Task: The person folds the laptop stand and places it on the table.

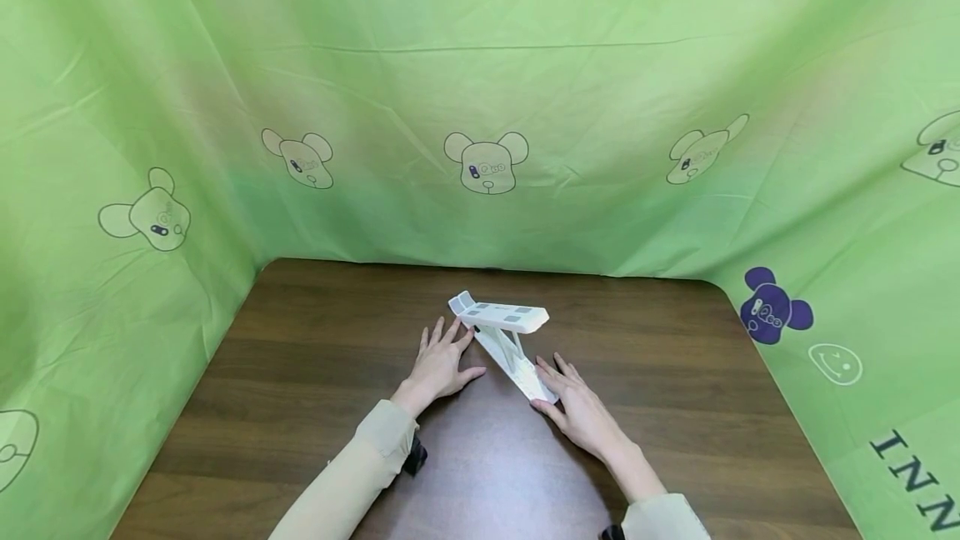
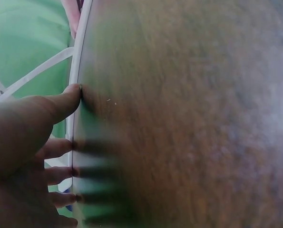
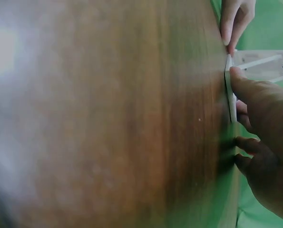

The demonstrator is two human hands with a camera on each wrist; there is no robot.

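A white folding stand (image 1: 504, 340) stands partly unfolded on the table. Its long base slants from far left to near right, and a strut props up a top plate with grey pads (image 1: 517, 317). My left hand (image 1: 438, 369) rests on the wood with fingers spread, its fingertips close to the base's far end. At the near end, my right hand (image 1: 581, 411) holds the base between thumb and fingers. In the right wrist view the right thumb (image 3: 241, 83) lies against the base's edge, with other fingers behind it. The left wrist view shows the left fingertips down on the tabletop.
The brown wooden table (image 1: 315, 340) has rounded far corners. A green curtain (image 1: 480, 90) printed with bear heads hangs behind it and along both sides. Light glares off the near part of the tabletop.
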